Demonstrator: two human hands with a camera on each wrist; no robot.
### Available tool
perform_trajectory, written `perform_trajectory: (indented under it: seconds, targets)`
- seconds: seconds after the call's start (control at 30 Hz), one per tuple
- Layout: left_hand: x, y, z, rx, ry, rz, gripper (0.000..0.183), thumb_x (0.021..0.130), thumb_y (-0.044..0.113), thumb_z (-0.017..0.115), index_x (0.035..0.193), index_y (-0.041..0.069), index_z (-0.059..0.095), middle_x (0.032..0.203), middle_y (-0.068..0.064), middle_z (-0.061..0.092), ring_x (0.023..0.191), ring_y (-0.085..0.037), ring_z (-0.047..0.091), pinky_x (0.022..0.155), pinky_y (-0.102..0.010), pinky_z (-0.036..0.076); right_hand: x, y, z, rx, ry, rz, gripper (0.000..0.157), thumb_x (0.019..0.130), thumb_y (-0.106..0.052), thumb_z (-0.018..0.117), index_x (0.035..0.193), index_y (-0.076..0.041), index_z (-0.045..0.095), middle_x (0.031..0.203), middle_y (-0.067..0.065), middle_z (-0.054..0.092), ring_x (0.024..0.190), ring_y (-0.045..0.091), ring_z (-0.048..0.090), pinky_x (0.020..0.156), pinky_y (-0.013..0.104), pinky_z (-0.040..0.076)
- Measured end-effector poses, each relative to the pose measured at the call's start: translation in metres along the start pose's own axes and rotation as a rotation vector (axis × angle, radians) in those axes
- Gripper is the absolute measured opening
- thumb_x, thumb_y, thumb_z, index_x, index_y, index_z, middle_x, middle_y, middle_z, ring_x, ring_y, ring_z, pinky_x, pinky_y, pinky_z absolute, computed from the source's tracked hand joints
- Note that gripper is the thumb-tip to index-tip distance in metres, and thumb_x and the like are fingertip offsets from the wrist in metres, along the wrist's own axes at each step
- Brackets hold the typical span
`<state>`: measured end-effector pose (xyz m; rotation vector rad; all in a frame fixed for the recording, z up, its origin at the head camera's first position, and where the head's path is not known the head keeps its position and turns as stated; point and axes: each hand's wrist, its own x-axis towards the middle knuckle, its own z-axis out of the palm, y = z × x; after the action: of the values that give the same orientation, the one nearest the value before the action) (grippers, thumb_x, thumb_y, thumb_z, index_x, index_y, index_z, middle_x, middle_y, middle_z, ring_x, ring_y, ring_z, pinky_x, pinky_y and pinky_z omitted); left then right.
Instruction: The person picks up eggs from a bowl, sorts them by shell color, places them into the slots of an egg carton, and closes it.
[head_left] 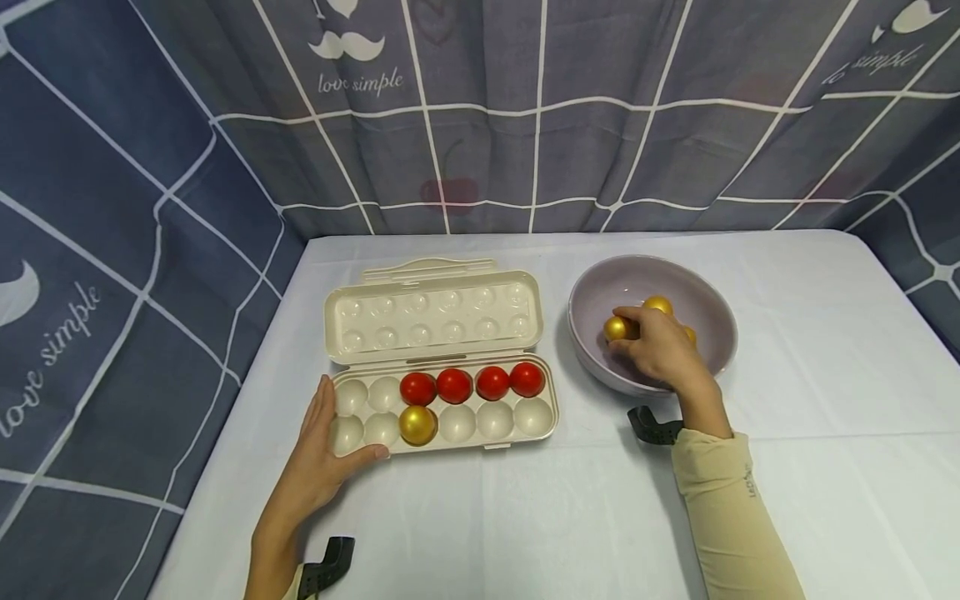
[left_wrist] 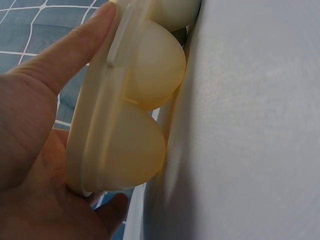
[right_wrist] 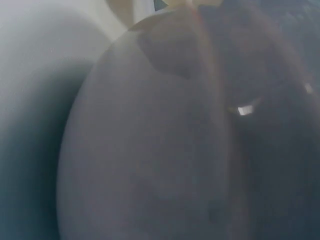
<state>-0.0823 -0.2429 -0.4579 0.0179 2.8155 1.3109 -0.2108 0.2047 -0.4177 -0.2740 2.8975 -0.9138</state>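
Note:
My left hand [head_left: 318, 467] grips the left end of a cream egg box [head_left: 438, 446], thumb along its front edge and fingers against its short side. The box lies with its lid [head_left: 433, 317] folded back. Several red balls [head_left: 454, 386] sit side by side in the rear row; one gold ball [head_left: 417, 425] stands in the front row. Over at the purple bowl [head_left: 600, 375], my right hand [head_left: 663, 346] reaches inside and pinches a gold ball [head_left: 615, 328] between thumb and fingers. Other gold balls [head_left: 658, 305] lie beside it, partly hidden by the hand.
A white cloth covers the table [head_left: 570, 508]. Dark checked curtains [head_left: 487, 158] hang behind it and at both sides. The bowl stands to the right of the egg box, with a strip of cloth between them. Each wrist carries a black camera mount [head_left: 654, 427].

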Motion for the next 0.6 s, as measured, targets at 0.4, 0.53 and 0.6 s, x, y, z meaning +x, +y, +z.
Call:
perform_trajectory:
  seconds: [0.4,0.53,0.6]
  targets:
    - [0.0013,-0.0006,-0.0005,0.003,-0.004,-0.001,0.123,0.077,0.036,0.086,0.156,0.001,-0.001,0.163,-0.019,-0.006,0.148,-0.037,-0.006,0.114,-0.062,0.004,-0.0002,0.0012,-0.0012,-0.023,0.008,0.0,0.048,0.09,-0.019,0.072,0.133,-0.001,0.059,0.12,0.023,0.063,0.109,0.044,0.054,0.089,0.059,0.037]
    - [0.0013,-0.001,-0.0002,0.004,-0.004,-0.004,0.123,0.077,0.037,0.086,0.156,0.001,-0.001,0.163,-0.019,-0.006,0.149,-0.037,-0.006,0.114,-0.062,0.004,-0.0003,0.001,-0.0013,-0.021,0.012,-0.001,0.047,0.09,-0.019,0.073,0.132,-0.002,0.06,0.118,0.022,0.064,0.106,0.044,0.055,0.087,0.058,0.038]
    - [0.0008,-0.0013,-0.0001,0.003,-0.004,-0.004,0.123,0.077,0.036,0.086,0.156,0.0,0.0,0.163,-0.019,-0.006,0.149,-0.037,-0.006,0.114,-0.062,0.004,-0.0003,0.0008,-0.001,-0.018,0.009,0.002,0.047,0.09,-0.02,0.073,0.131,-0.002,0.06,0.118,0.022,0.064,0.106,0.044,0.055,0.087,0.058,0.037]
